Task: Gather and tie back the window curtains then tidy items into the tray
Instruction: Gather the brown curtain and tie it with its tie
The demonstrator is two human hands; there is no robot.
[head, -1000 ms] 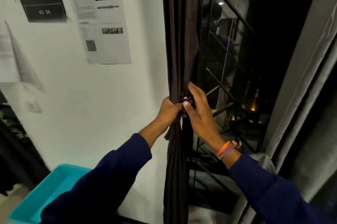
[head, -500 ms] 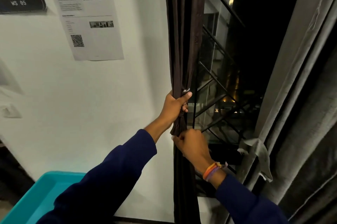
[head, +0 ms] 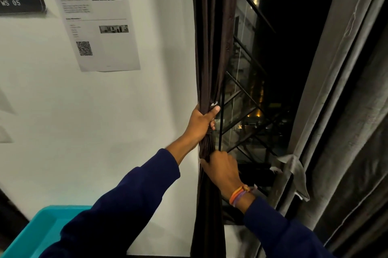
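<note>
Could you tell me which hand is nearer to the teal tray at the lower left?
Left. The left hand grips the dark curtain above the tray; the right hand holds the curtain lower, farther right.

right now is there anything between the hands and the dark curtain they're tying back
Nothing visible. The left hand grips the gathered dark curtain directly, and the right hand holds the same bunch just below it. The window bars lie behind the curtain, not between it and either hand.
</note>
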